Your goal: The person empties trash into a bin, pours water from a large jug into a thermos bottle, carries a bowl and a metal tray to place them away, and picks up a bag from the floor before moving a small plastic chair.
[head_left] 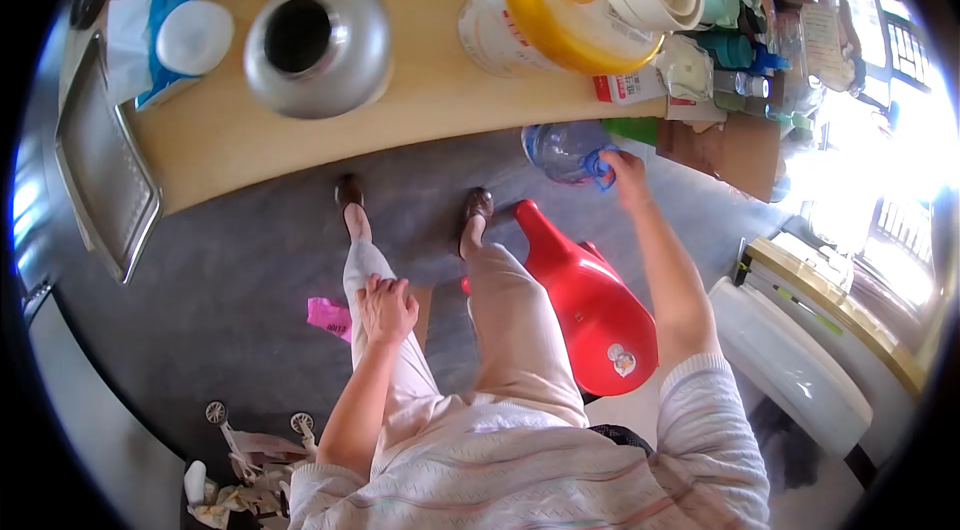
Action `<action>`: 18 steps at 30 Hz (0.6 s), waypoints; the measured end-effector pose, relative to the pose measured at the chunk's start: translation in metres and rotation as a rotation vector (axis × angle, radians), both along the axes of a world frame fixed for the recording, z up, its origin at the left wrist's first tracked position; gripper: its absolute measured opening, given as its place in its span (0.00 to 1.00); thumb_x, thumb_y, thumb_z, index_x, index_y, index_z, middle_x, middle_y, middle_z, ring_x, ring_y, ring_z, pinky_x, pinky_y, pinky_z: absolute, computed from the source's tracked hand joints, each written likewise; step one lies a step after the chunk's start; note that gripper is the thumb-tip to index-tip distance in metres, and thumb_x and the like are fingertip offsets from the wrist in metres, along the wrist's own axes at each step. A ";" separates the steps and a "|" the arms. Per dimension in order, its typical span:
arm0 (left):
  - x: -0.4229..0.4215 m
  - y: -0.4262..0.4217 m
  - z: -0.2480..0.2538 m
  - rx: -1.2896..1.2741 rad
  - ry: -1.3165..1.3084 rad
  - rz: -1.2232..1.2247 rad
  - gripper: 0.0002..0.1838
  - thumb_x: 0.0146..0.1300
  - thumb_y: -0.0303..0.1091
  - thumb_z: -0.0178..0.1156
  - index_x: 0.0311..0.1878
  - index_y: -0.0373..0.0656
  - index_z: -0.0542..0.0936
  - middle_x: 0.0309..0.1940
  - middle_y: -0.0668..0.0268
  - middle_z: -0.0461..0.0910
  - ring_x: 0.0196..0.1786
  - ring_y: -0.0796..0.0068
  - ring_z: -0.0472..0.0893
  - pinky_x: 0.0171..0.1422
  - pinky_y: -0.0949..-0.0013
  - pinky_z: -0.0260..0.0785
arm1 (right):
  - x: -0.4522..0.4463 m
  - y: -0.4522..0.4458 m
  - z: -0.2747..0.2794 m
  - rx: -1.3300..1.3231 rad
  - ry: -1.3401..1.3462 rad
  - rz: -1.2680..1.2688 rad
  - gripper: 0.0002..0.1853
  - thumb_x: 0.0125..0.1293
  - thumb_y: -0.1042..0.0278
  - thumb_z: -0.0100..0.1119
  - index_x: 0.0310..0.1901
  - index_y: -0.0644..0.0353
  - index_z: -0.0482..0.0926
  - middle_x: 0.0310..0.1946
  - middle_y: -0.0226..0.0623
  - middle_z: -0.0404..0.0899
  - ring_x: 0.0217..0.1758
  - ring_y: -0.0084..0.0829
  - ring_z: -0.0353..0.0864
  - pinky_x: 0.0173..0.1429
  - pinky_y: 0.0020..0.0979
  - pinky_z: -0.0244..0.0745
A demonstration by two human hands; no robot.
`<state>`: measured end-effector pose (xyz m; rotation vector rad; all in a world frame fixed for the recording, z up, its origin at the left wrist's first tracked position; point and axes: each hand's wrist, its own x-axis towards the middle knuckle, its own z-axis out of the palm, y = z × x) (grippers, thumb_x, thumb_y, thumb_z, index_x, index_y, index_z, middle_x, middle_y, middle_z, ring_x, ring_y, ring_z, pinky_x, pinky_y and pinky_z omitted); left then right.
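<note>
My right hand (624,177) is closed on the blue handle at the top of a large clear water bottle (563,151), which is tilted beside the table's front edge. My left hand (386,308) rests on my thigh, its fingers bent a little and holding nothing. On the wooden table (300,145) stand a round silver container (360,50) with a dark opening and a big white and yellow container (500,25) with a white cap. A red plastic stool (590,315) is on the floor below my right hand.
A metal tray (108,160) leans at the table's left end. Bottles and jars crowd the right end, beside a cardboard box (722,155). A pink item (329,317) lies on the grey floor. A white rounded unit (790,360) is at the right, and a wheeled frame (255,450) at lower left.
</note>
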<state>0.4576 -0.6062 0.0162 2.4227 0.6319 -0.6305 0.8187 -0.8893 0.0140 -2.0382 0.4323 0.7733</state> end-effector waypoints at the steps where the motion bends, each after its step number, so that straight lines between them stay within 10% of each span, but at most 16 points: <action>1: 0.001 -0.004 0.000 0.001 -0.016 -0.008 0.14 0.45 0.37 0.58 0.37 0.47 0.80 0.37 0.67 0.79 0.54 0.67 0.69 0.56 0.58 0.56 | 0.008 -0.011 -0.010 -0.002 -0.004 -0.013 0.15 0.48 0.58 0.65 0.28 0.62 0.76 0.17 0.29 0.71 0.18 0.20 0.66 0.23 0.24 0.60; 6: 0.012 -0.013 -0.006 0.023 -0.113 -0.049 0.11 0.43 0.34 0.59 0.34 0.47 0.80 0.34 0.69 0.80 0.51 0.67 0.70 0.54 0.58 0.57 | 0.036 -0.038 -0.058 -0.082 -0.073 -0.034 0.13 0.50 0.61 0.63 0.31 0.63 0.76 0.19 0.29 0.71 0.19 0.19 0.65 0.23 0.23 0.59; 10: 0.022 -0.009 -0.002 0.032 -0.123 -0.098 0.10 0.42 0.33 0.60 0.32 0.47 0.80 0.32 0.69 0.80 0.49 0.69 0.71 0.52 0.60 0.59 | 0.065 -0.046 -0.076 0.032 -0.251 0.076 0.27 0.43 0.58 0.65 0.43 0.67 0.76 0.37 0.42 0.80 0.41 0.34 0.78 0.46 0.30 0.71; 18: 0.027 -0.001 -0.006 0.035 -0.101 -0.141 0.10 0.42 0.31 0.61 0.32 0.49 0.80 0.34 0.69 0.80 0.49 0.69 0.73 0.51 0.60 0.60 | 0.020 -0.013 -0.091 -0.672 -0.515 0.665 0.32 0.38 0.52 0.67 0.45 0.63 0.76 0.46 0.51 0.75 0.47 0.44 0.77 0.49 0.35 0.73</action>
